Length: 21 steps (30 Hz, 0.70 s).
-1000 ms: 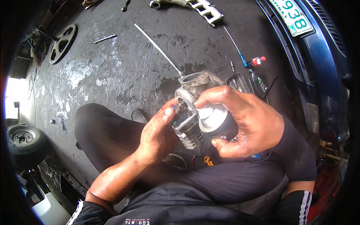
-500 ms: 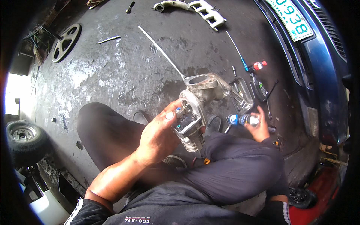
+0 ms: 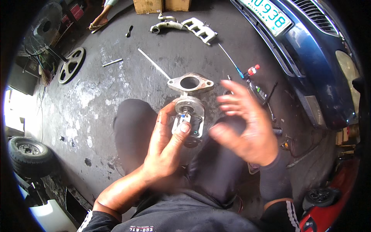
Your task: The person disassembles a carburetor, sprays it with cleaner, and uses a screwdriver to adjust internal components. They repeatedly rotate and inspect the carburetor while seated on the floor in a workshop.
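Note:
My left hand (image 3: pixel 164 149) grips a metal valve assembly (image 3: pixel 187 106) in front of my lap. Its upper end is a flange (image 3: pixel 177 84) with a large round bore and a bolt hole at each side; below this sit a ring, a spring and a square housing. My left thumb presses on the housing, and the fingers wrap round its left side. To the right, my right hand (image 3: pixel 251 123) is raised with fingers spread and holds nothing; motion blurs it a little. It hovers apart from the assembly and hides part of the floor behind it.
A thin rod (image 3: pixel 154 63) lies beyond the assembly, and a pale intake manifold (image 3: pixel 197 31) farther off. At right are a blue-handled screwdriver (image 3: pixel 240 72), a dark bottle (image 3: pixel 256 91) and a blue car (image 3: pixel 305 50). A wheel (image 3: pixel 29 150), a fan (image 3: pixel 44 29) and another person's foot (image 3: pixel 99 22) are at left.
My right hand has let go of the blue spray can and come up beside the assembly. My left hand has turned the assembly more upright. My knees have shifted, and the view has tilted.

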{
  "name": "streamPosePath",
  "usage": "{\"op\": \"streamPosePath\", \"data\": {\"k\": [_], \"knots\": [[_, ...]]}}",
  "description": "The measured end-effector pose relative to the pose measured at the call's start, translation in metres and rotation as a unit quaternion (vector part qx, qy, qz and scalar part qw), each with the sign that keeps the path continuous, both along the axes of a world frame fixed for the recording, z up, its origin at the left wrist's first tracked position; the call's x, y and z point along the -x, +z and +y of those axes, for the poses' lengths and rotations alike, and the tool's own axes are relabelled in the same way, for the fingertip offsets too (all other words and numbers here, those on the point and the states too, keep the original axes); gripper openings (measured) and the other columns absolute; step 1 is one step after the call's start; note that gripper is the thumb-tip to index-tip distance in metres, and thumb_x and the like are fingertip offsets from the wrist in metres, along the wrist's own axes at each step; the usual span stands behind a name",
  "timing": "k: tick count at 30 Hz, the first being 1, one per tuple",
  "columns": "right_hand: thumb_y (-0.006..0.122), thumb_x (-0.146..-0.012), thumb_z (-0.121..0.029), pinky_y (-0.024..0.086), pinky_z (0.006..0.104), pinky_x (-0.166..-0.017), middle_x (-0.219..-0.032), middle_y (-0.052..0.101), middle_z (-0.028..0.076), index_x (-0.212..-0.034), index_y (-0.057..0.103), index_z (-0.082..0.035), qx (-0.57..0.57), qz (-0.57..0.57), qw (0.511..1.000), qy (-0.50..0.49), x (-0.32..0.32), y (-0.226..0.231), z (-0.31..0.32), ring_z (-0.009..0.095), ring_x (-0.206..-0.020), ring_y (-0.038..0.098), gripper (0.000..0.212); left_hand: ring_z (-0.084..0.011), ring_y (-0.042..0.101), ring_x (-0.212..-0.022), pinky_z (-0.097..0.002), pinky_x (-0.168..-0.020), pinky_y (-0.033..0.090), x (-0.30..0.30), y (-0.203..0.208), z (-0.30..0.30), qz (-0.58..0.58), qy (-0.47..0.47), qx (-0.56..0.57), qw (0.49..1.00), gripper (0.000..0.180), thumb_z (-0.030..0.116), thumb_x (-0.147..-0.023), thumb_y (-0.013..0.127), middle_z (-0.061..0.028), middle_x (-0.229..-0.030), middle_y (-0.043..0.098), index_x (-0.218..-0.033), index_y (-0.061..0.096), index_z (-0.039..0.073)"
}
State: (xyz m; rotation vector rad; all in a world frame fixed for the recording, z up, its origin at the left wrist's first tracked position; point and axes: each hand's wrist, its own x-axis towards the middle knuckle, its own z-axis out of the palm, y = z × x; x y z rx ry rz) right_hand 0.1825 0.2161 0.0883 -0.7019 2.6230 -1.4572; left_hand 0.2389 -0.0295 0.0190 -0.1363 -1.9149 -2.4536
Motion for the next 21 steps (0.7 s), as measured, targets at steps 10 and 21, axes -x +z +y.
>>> {"op": "streamPosePath", "data": {"k": [10,21], "knots": [[0.096,-0.088,-0.001,0.061,0.0428,-0.113,-0.156,0.062,0.020,-0.181,0.021,-0.004,0.193,-0.172,0.959,0.112,0.014,-0.018,-0.050,0.026,-0.134,0.070,0.119,-0.0311,0.067,-0.143,-0.0443,-0.119,0.054,-0.011,0.009,-0.039,0.034,-0.043,0.213,0.976,0.068,0.007,-0.116,0.067,-0.0246,-0.156,0.063,-0.173,0.032,-0.005],[0.097,-0.091,-0.009,0.065,0.0413,-0.103,-0.128,0.078,0.023,-0.176,0.025,0.003,0.101,-0.097,0.974,0.180,0.028,-0.041,-0.051,0.026,-0.114,0.080,0.112,-0.0348,0.078,-0.130,-0.0470,-0.114,0.061,-0.004,0.012,-0.064,0.132,-0.005,0.430,0.893,0.070,0.006,-0.096,0.092,-0.0260,-0.134,0.079,-0.155,0.056,-0.007]]}}
